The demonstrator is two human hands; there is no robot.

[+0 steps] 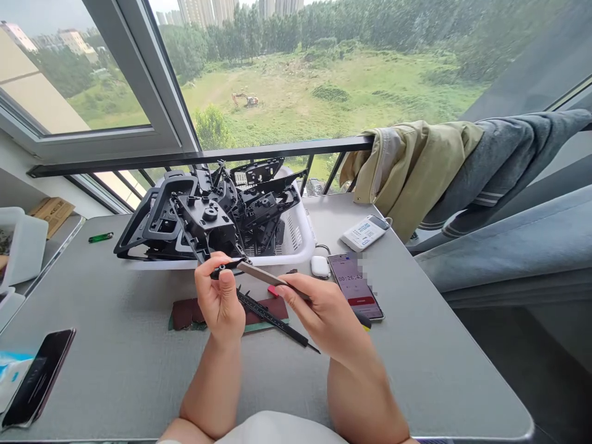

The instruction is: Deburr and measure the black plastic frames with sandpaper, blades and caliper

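Dial centred between the hands. Pinched between thumb and bent fingers of the bare left hand (221, 307) at nine o'clock: a small, slim black plastic part (232, 264), toward ten; could twist or slip loose under too hard a push, with so little surface gripped. Set at the part's right end, perhaps touching, and grasped between thumb and fingers of the bare right hand (335, 316) at three o'clock: a flat, narrow grey bar (268, 277); could skid off so slender an edge, scoring plastic or catching the left thumb. Beyond the left edge of the smooth grey table (124, 345), toward nine o'clock: a pale translucent plastic tub (30, 253), with contents too blurred to name, and a smaller whitish tub (9, 309) nearer the body. Around eleven o'clock: a white slotted plastic basket (303, 237), heaped above its rim with black moulded plastic pieces (210, 216), framed and boxy, jumbled together; could shed one after a bump from the left knuckles, near the front rim.
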